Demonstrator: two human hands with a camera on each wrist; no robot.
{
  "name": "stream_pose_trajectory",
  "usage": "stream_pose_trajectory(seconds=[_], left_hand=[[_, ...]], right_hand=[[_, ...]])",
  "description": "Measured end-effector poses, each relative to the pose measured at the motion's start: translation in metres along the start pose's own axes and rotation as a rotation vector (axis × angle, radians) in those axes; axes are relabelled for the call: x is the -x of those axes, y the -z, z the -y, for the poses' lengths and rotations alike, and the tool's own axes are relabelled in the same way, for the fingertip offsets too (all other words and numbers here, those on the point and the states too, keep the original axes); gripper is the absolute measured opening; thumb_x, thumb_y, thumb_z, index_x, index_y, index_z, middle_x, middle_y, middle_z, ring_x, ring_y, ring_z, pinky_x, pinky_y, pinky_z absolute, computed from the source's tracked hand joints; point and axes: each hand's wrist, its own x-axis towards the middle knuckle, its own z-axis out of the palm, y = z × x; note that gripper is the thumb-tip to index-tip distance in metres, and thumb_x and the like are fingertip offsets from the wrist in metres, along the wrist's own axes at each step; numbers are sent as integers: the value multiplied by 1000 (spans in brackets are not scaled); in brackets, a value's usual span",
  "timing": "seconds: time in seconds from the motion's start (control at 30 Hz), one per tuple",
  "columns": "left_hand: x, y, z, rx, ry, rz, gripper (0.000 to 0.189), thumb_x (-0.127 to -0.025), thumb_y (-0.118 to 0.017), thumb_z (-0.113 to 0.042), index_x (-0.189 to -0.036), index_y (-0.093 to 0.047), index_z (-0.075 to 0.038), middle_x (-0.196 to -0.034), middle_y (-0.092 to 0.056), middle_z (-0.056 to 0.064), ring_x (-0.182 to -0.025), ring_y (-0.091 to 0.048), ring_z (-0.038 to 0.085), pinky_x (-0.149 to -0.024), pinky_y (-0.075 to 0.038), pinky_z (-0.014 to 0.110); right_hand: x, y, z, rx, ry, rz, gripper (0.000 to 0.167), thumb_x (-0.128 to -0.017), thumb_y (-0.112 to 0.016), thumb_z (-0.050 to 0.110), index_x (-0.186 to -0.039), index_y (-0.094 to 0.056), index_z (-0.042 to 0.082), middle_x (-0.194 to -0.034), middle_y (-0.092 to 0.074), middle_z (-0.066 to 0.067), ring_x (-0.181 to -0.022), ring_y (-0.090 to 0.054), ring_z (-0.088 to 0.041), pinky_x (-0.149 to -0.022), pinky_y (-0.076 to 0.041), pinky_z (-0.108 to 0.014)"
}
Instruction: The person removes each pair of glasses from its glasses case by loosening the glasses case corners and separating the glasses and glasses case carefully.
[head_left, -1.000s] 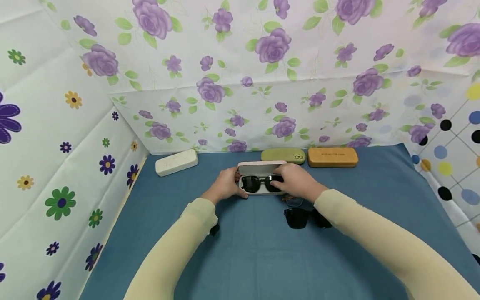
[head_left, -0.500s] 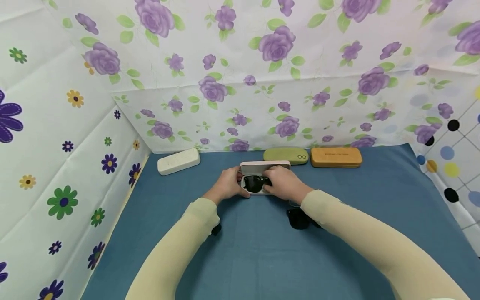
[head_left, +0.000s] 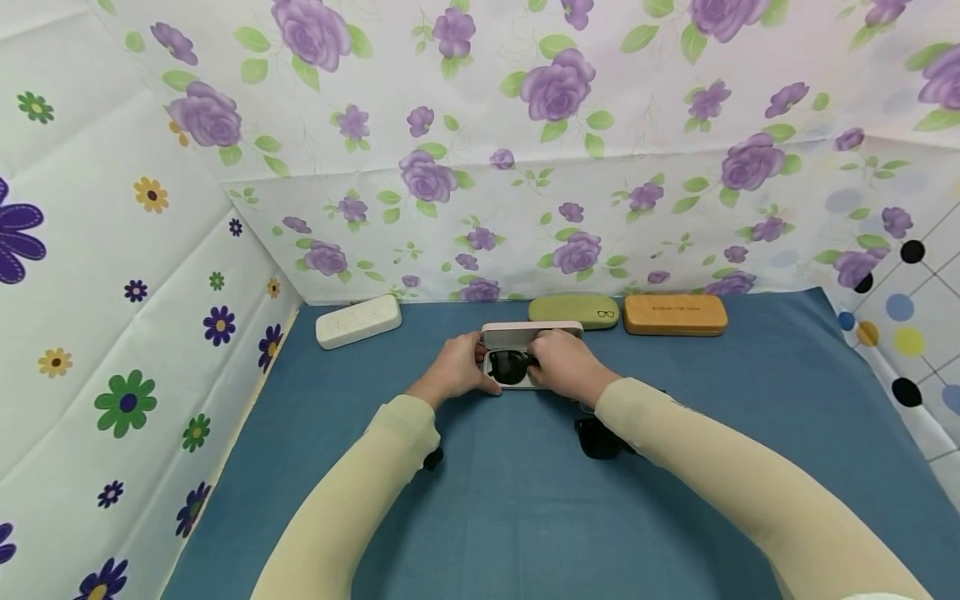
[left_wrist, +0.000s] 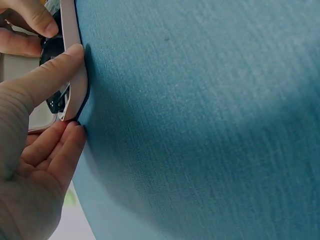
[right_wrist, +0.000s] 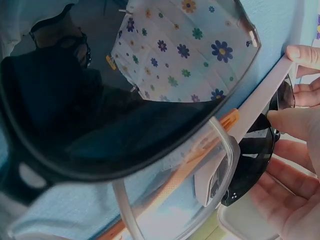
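An eyeglass case (head_left: pixel 531 335) with a pale pink outside lies open on the blue cloth, its lid raised at the back. My left hand (head_left: pixel 455 367) grips the case's left end, thumb on the front edge and fingers around the end in the left wrist view. Dark sunglasses (head_left: pixel 508 367) sit in the case. Over their middle, my right hand (head_left: pixel 566 363) pinches them near the bridge and hides the right lens in the head view. The right wrist view shows that dark lens (right_wrist: pixel 248 167) beside the right fingers (right_wrist: pixel 285 155).
Another pair of black sunglasses (head_left: pixel 598 439) lies under the right forearm. Clear glasses (right_wrist: pixel 227 150) with an orange temple (right_wrist: pixel 190 170) are beside them. White (head_left: pixel 358 322), green (head_left: pixel 573 312) and orange-brown (head_left: pixel 675 315) cases stand along the back. A small black object (head_left: pixel 432 458) shows by the left sleeve.
My right hand has moved left from the sunglasses' right lens to their middle, covering that lens. The left hand keeps its hold on the case.
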Motion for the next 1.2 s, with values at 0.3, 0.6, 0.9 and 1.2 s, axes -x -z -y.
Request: stream_pose_trajectory(seconds=[0.3,0.6,0.9,1.2], left_hand=[[2,2,1,-1,1,-13,77,-57,-90,-32,-122,-53,-14,-109,-60,3,-100,-58,19,-84,-51,38],[4,6,5,-5,7,-28,72,-58,-90,-33,-118,-54,-14,-105,-59,1,-96,-57,17,-81,-51,36],[6,7,6,-21,-6,-36,68,-57,-90,-34,-112,-55,-14,-99,-58,0,-87,-55,16,-74,-48,34],[6,6,9,-18,7,-39,70,-57,-90,-36,-114,-54,-15,-102,-57,0,-88,-56,16,-75,-50,34]], right_hand=[[-1,1,2,34,6,14,14,-85,-67,28,-84,-71,16,-84,-62,-2,-76,-59,-14,-69,-53,-34],[-6,-1,6,32,30,-9,13,-87,-64,24,-79,-70,16,-80,-62,-1,-76,-58,-14,-69,-51,-34],[-7,5,7,13,63,-15,16,-87,-63,21,-72,-67,19,-67,-62,4,-60,-55,-8,-60,-48,-30],[-6,15,5,-21,100,-16,22,-87,-61,19,-65,-61,23,-55,-52,9,-47,-47,-6,-53,-41,-28]])
